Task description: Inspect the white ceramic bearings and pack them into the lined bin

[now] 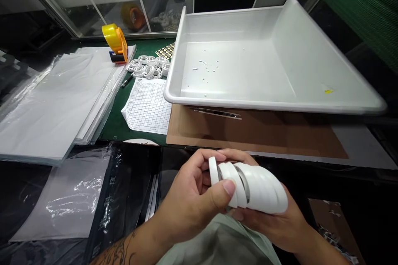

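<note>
A row of white rings (261, 186), pressed face to face, lies across both hands in front of the table's edge. My left hand (195, 194) grips the left end of the row, its thumb on the near side and its fingers behind. The leftmost ring stands slightly apart from the others. Beneath and behind the right part of the row, my right hand (276, 223) is wrapped round the rings, and much of it is hidden by them. Below the hands hangs a pale green plastic bag or cloth (217, 242).
A large white tray (230, 66) holds small white scraps. Left of it are several white bearings (149, 67), a printed sheet (149, 105), a pen (127, 81) and round stickers (166, 51). An orange tape dispenser (117, 43) stands on stacked plastic bags (52, 99). Brown cardboard (248, 130) lies below the tray.
</note>
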`<state>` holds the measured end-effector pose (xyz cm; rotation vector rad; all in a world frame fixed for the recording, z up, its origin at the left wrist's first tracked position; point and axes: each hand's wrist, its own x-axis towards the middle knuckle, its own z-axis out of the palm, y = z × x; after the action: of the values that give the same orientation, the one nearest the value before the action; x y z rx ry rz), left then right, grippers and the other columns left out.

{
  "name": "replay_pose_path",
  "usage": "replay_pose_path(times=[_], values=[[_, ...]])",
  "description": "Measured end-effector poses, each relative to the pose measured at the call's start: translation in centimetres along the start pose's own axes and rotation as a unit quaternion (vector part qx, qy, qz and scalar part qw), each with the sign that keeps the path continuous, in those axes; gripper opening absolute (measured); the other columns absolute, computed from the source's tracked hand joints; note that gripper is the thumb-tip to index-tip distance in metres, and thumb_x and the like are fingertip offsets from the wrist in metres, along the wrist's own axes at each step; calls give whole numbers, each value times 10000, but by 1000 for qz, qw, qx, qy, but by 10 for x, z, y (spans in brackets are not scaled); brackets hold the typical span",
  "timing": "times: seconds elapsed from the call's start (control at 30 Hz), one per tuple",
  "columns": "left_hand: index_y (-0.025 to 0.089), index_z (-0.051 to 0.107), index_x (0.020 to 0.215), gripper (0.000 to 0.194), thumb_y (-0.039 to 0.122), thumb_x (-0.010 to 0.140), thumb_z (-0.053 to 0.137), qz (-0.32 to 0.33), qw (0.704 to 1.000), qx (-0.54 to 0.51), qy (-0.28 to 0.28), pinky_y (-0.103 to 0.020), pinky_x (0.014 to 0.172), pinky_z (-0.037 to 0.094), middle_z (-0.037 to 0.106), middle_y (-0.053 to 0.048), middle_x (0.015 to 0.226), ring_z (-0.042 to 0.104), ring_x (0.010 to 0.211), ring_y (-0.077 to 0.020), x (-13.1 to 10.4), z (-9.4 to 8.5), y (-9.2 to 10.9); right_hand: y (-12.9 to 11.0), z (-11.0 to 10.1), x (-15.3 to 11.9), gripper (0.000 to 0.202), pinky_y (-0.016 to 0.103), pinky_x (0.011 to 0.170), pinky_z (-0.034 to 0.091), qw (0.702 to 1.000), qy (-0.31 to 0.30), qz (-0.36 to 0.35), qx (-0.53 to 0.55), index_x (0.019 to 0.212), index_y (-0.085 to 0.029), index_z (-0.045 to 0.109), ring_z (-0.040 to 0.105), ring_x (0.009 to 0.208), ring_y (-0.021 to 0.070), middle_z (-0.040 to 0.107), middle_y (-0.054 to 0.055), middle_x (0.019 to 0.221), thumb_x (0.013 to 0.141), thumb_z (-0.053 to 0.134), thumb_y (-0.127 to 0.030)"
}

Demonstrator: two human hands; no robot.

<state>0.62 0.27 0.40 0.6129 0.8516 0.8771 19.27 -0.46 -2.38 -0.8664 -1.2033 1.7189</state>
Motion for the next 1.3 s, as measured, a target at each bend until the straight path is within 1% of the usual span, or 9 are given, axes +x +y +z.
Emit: replay_pose_path(times=[0.2, 0.33, 0.47, 0.6, 0.83, 1.07, 1.17, 1.23, 1.3], values=[[189, 651, 1113, 458, 454, 835, 901, 4, 1000, -7, 15, -210, 743, 568, 731, -55, 1063, 656, 876, -130, 0, 0, 0, -3, -1, 3, 605, 312, 963, 601, 995, -15, -54, -81, 1473, -346, 561, 692, 1139, 251, 627, 54, 1346, 950, 853, -259], [210, 619, 1176, 563, 407, 772, 958, -5, 1000, 12, 3, -208, 777, 548, 721, -33, 1058, 642, 891, -123, -2, 1, -1, -5, 0, 2, 548, 363, 1057, 562, 981, 3, -78, -179, 1484, -327, 517, 673, 1182, 268, 601, 64, 1388, 1014, 790, -394], [228, 568, 1245, 713, 368, 697, 1001, -17, 1000, 10, -13, -220, 732, 526, 690, -11, 971, 614, 819, -120, -3, 6, -4, -4, 2, -1, 563, 404, 1115, 508, 929, 25, -143, -340, 1554, -275, 443, 601, 1275, 304, 549, 103, 1456, 1084, 658, -500], [224, 593, 1194, 638, 352, 710, 989, 18, 1000, 0, 5, -206, 711, 515, 689, -2, 958, 613, 799, -111, -2, 9, -8, -2, 6, -1, 558, 390, 1082, 483, 882, 56, -211, -418, 1592, -246, 392, 567, 1286, 304, 560, 109, 1448, 1114, 579, -465], [187, 604, 1075, 576, 455, 720, 970, 29, 998, 32, 47, -210, 697, 521, 675, -2, 912, 605, 783, -116, 3, 8, -6, -10, 13, 2, 502, 443, 1065, 434, 822, 43, -241, -515, 1555, -172, 391, 561, 1289, 320, 573, 152, 1419, 1089, 566, -242], [200, 653, 1108, 483, 591, 870, 806, 34, 998, -4, 45, -214, 720, 493, 676, -6, 999, 597, 843, -127, -1, 4, -10, -7, 13, 2, 469, 437, 1024, 521, 839, 45, -227, -492, 1556, -191, 429, 586, 1262, 313, 582, 152, 1407, 1126, 588, -295], [208, 683, 1153, 461, 613, 936, 728, 22, 999, 9, 44, -225, 773, 508, 697, -26, 1073, 616, 917, -145, -4, 0, -11, -6, 9, 2, 473, 400, 1063, 532, 895, 45, -195, -398, 1536, -248, 484, 609, 1257, 288, 575, 113, 1424, 1096, 648, -306], [222, 679, 1190, 435, 550, 923, 782, 30, 999, 7, 31, -237, 827, 524, 717, -36, 1118, 644, 963, -154, -6, -2, -11, -5, 6, 2, 499, 362, 1042, 563, 949, 21, -134, -284, 1501, -318, 520, 657, 1206, 263, 593, 72, 1410, 1048, 726, -285], [232, 670, 1201, 478, 441, 837, 900, 44, 999, 3, 27, -246, 837, 539, 729, -38, 1126, 662, 949, -154, -6, -2, -11, -2, 4, 3, 558, 315, 974, 598, 985, -11, -60, -159, 1473, -357, 538, 695, 1144, 240, 618, 46, 1383, 988, 794, -250]])
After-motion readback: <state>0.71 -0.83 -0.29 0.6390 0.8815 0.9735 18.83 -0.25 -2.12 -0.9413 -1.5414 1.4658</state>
